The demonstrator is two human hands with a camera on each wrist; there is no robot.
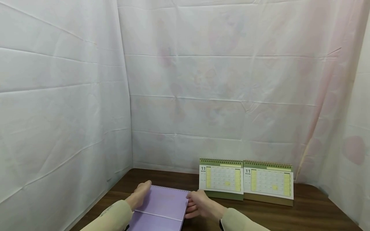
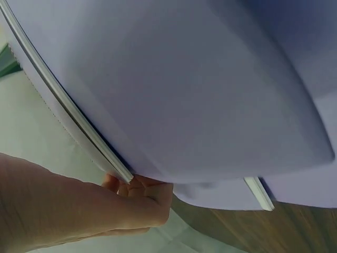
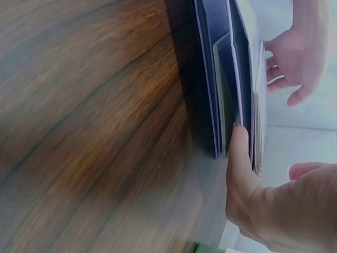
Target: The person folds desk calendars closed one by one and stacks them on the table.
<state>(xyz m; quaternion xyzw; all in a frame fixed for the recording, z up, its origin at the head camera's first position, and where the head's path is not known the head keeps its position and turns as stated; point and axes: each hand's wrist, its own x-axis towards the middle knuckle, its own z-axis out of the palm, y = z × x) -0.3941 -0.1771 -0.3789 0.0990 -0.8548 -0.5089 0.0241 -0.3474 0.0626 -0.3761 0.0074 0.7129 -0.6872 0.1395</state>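
A purple spiral-bound book (image 1: 170, 200) lies between the two hands in the head view, a pale band across its cover. My left hand (image 1: 140, 193) holds its left edge near the upper corner; in the left wrist view the fingers (image 2: 138, 191) curl at the border, partly hidden by the cover. On the opposite edge, my right hand (image 1: 200, 205) pinches the layers. Seen from the right wrist, a digit (image 3: 240, 145) presses one side of the parted covers and pages, while the other side of that grip is mostly hidden.
Two green desk calendars (image 1: 221, 179) (image 1: 268, 183) stand side by side at the back right of the dark wooden table (image 1: 306, 208). Pale fabric walls (image 1: 185, 77) rise close behind the table and along both sides.
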